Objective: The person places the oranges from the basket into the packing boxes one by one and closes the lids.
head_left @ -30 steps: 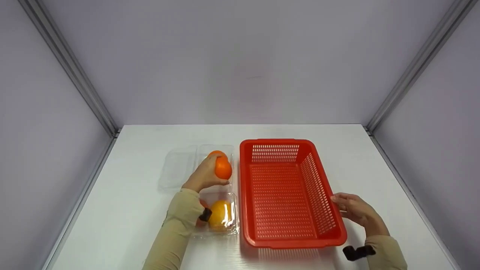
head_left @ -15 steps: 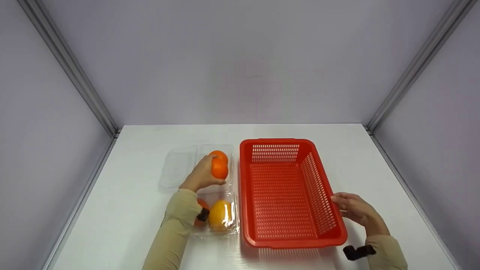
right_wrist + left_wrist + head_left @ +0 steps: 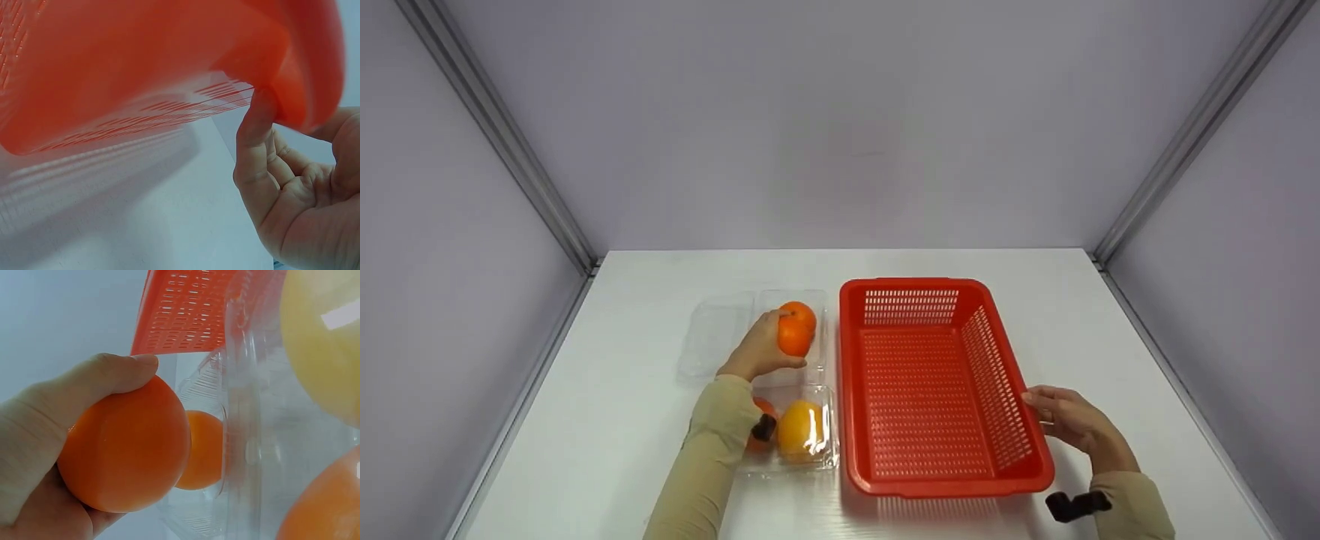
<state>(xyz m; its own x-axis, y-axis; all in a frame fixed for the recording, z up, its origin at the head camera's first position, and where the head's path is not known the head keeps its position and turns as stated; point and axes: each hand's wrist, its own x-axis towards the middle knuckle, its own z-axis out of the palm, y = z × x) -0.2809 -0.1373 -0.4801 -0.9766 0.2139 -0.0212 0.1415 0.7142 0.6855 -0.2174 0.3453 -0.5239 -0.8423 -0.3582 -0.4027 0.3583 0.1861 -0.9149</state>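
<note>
In the head view my left hand grips an orange over an open clear plastic clamshell box. A second orange lies in that box, partly hidden behind the held one. The left wrist view shows thumb and fingers around the held orange, with the other orange beyond it. On the right, my right hand pinches the rim of a red plastic basket. From the right wrist, that hand has a fingertip up under the basket's rim.
Nearer me stands another clear box, holding a yellow fruit and an orange-red fruit partly behind the left wrist. The open box's lid lies flat to the left. Walls enclose the white table at the back and sides.
My left hand has shifted slightly to the left with its orange, and more of the orange behind now shows. The right hand and the basket have stayed in place.
</note>
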